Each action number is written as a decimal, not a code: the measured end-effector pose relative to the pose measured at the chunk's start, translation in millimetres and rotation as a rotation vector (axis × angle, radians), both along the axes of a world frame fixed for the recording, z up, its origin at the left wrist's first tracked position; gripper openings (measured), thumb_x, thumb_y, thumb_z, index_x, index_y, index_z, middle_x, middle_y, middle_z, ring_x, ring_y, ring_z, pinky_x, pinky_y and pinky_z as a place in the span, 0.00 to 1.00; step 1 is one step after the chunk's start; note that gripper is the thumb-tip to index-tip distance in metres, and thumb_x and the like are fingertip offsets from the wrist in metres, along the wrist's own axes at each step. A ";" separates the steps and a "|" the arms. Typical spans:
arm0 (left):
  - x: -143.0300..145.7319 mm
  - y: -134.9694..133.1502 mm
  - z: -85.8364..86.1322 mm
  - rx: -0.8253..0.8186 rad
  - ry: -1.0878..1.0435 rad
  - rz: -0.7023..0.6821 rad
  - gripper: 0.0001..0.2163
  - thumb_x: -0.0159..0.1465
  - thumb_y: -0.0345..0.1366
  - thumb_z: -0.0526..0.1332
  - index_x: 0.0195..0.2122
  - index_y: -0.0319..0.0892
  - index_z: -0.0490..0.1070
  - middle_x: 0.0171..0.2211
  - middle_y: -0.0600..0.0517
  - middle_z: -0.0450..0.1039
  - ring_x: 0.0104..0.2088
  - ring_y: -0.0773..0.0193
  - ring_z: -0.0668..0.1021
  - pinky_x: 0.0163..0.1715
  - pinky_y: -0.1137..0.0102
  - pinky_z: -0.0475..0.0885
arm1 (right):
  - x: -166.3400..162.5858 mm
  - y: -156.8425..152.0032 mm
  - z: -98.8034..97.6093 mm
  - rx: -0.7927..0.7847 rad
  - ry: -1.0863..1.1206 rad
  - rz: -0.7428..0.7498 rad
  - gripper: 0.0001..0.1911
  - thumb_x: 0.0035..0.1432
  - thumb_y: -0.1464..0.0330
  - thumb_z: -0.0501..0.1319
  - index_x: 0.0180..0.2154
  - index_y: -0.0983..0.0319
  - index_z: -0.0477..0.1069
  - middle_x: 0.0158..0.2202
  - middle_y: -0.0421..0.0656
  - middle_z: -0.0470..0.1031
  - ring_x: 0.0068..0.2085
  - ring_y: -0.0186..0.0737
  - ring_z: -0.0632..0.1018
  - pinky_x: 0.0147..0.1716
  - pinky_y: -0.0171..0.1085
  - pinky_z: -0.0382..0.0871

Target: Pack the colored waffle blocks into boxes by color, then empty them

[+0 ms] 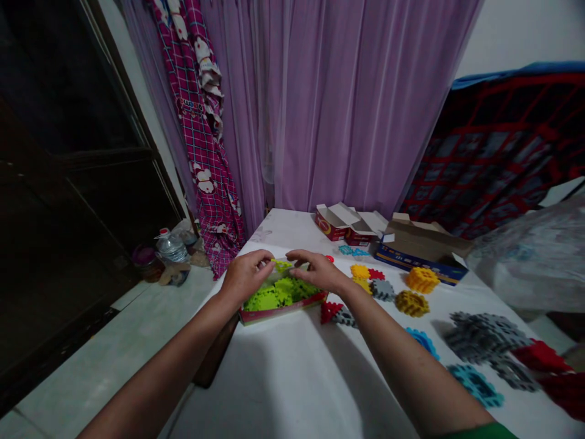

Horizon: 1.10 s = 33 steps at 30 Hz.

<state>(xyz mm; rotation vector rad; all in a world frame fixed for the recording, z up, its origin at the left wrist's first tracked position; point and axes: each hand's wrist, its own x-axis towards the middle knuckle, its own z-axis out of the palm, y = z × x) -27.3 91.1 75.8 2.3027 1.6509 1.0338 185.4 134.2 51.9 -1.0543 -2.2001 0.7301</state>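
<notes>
A light-green toothed plastic piece [282, 266] is held between my two hands, above a shallow red-edged box [283, 314]. My left hand [247, 277] pinches its left side with thumb and forefinger. On the other side, my right hand [317, 271] has its curled thumb and fingers at the piece's right edge. Several more light-green toothed pieces [278, 294] fill the box just below. Close to the box's right corner lie a red toothed piece [329, 312] and a grey one [346, 316], the latter partly behind my right forearm.
Yellow [421, 279], grey [487, 335] and blue toothed pieces [475, 384] lie across the white table [292, 378] to the right. Open red boxes [329, 227] and a blue box [418, 262] stand at the back. A dark flat object [217, 353] sits at the left edge.
</notes>
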 end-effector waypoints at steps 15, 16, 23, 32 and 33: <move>5.0 -1.5 -47.0 -0.178 0.773 -0.034 0.07 0.60 0.38 0.62 0.35 0.42 0.77 0.40 0.43 0.74 0.46 0.49 0.74 0.46 0.58 0.65 | 26.6 -10.2 -6.1 0.077 -0.166 -0.282 0.14 0.58 0.63 0.56 0.38 0.57 0.79 0.33 0.41 0.81 0.31 0.36 0.76 0.31 0.33 0.64; 6.0 -0.2 -48.0 -0.175 0.791 -0.035 0.07 0.61 0.37 0.61 0.34 0.42 0.77 0.39 0.43 0.74 0.45 0.50 0.74 0.46 0.57 0.64 | 26.9 -11.8 -6.3 0.074 -0.172 -0.280 0.14 0.58 0.63 0.56 0.39 0.57 0.79 0.33 0.41 0.81 0.32 0.36 0.76 0.31 0.33 0.64; 5.5 7.9 -46.2 -0.132 0.821 -0.037 0.11 0.65 0.33 0.55 0.32 0.39 0.77 0.34 0.42 0.73 0.40 0.53 0.74 0.40 0.59 0.63 | 31.3 -16.9 -9.2 0.080 -0.184 -0.298 0.13 0.58 0.63 0.56 0.38 0.58 0.79 0.35 0.42 0.81 0.33 0.38 0.77 0.32 0.33 0.64; -8.6 -6.4 -50.8 0.066 0.862 -0.279 0.12 0.67 0.29 0.52 0.30 0.40 0.73 0.31 0.45 0.70 0.36 0.57 0.70 0.36 0.61 0.62 | 37.3 -17.8 -16.3 0.088 -0.180 -0.277 0.13 0.58 0.65 0.56 0.38 0.58 0.78 0.33 0.41 0.80 0.32 0.37 0.76 0.32 0.34 0.64; -9.6 -6.3 -51.5 0.072 0.870 -0.306 0.11 0.66 0.29 0.53 0.30 0.40 0.73 0.31 0.45 0.70 0.35 0.57 0.70 0.36 0.61 0.62 | 37.2 -18.1 -16.3 0.087 -0.181 -0.273 0.13 0.58 0.65 0.55 0.38 0.58 0.78 0.33 0.41 0.80 0.32 0.37 0.76 0.33 0.34 0.64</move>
